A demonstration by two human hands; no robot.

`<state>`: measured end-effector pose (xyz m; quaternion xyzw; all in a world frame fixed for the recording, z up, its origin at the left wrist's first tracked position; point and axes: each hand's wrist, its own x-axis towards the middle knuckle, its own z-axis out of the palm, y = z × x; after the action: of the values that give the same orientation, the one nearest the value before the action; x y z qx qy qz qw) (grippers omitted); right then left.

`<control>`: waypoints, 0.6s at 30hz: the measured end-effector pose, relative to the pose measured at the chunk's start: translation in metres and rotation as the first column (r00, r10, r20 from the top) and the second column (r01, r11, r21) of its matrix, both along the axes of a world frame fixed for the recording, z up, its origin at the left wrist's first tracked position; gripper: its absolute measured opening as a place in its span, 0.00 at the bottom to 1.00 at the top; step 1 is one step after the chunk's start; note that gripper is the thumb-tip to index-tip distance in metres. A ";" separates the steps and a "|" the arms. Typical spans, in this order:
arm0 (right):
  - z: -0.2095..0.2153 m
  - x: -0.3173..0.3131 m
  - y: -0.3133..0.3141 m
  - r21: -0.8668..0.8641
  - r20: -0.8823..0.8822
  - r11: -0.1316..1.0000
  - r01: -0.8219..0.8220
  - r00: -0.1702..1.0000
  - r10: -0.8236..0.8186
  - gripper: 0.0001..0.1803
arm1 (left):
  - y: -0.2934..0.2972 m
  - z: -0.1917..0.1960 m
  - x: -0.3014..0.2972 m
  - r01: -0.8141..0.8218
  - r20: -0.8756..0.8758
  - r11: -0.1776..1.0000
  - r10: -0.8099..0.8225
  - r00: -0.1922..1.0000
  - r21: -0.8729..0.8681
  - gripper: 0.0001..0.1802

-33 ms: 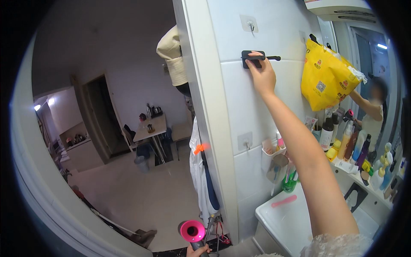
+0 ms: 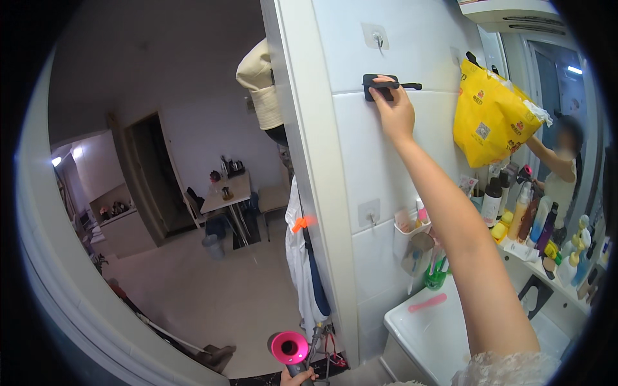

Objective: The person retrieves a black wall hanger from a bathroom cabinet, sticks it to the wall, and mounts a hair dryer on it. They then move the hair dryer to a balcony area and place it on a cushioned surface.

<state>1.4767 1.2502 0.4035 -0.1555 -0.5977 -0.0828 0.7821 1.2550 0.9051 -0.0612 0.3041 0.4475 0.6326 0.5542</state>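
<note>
My left hand (image 2: 299, 376), at the lower edge, is wrapped round the dark handle of a hair dryer (image 2: 279, 348). The hair dryer's pink ring faces up toward me. With my right arm stretched up, my right hand (image 2: 397, 121) grips a black wall holder (image 2: 412, 86), a squarish plate with a prong sticking out to the right. The holder lies against the white tiles, across a grout line. My fingers close over its plate and partly hide it.
Clear adhesive hooks (image 2: 375, 37) sit above and below the holder. A yellow bag (image 2: 483, 119) hangs to its right. Below are a toothbrush cup holder (image 2: 405, 239), a white sink (image 2: 402, 325) with a pink strip-shaped object (image 2: 427, 303), and a shelf of bottles (image 2: 492, 202). A door frame (image 2: 309, 161) stands left.
</note>
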 end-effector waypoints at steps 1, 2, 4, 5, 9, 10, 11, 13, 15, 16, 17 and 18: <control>0.003 -0.003 0.001 0.012 -0.007 0.998 -0.067 0.998 0.067 0.10 | -0.001 0.001 0.001 -0.007 0.004 1.000 0.007 1.000 0.003 0.27; 0.003 -0.005 0.000 0.042 0.019 0.998 -0.040 0.999 0.039 0.10 | 0.000 -0.002 0.001 -0.014 0.001 1.000 0.014 1.000 -0.003 0.27; -0.001 -0.005 0.000 0.104 0.070 0.995 0.011 0.997 -0.018 0.10 | 0.000 -0.010 -0.002 -0.029 -0.005 0.999 0.029 1.000 -0.018 0.26; -0.005 -0.006 0.002 0.052 0.088 0.998 -0.030 0.996 0.026 0.11 | -0.001 -0.011 -0.002 -0.026 -0.005 1.000 0.026 1.000 -0.015 0.26; -0.013 -0.006 0.008 0.211 0.074 0.977 -0.022 0.997 0.006 0.13 | -0.002 -0.002 0.001 -0.047 0.000 0.999 0.047 0.999 -0.018 0.25; -0.014 -0.004 0.009 0.246 0.077 0.969 0.011 0.997 -0.031 0.14 | -0.003 0.003 0.002 -0.065 -0.002 0.998 0.065 0.998 -0.018 0.25; -0.015 -0.003 0.010 0.281 0.079 0.959 0.044 0.994 -0.069 0.15 | -0.002 0.001 0.001 -0.057 -0.005 0.998 0.057 0.998 -0.009 0.25; -0.017 -0.002 0.010 0.301 0.091 0.952 0.050 0.993 -0.081 0.17 | -0.001 -0.001 -0.001 -0.041 -0.011 0.999 0.041 0.999 0.009 0.25; -0.015 -0.002 0.008 0.323 0.082 0.942 0.087 0.990 -0.119 0.17 | 0.000 0.002 0.001 -0.051 0.005 0.998 0.051 0.999 0.030 0.25; -0.016 -0.002 0.007 0.330 0.078 0.938 0.106 0.987 -0.139 0.16 | -0.002 0.003 0.003 -0.056 0.013 0.998 0.055 0.998 0.035 0.25; -0.016 -0.002 0.007 0.272 0.106 0.961 0.057 0.990 -0.089 0.16 | -0.003 0.000 0.002 -0.039 0.003 0.999 0.039 0.999 0.016 0.25; -0.016 -0.004 0.007 0.211 0.130 0.977 0.009 0.991 -0.037 0.16 | -0.003 -0.005 -0.001 -0.023 -0.007 1.000 0.023 1.000 -0.003 0.26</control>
<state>1.4731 1.2571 0.3872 -0.0733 -0.6347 -0.1648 0.7514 1.2544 0.9021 -0.0657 0.3005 0.4538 0.6370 0.5459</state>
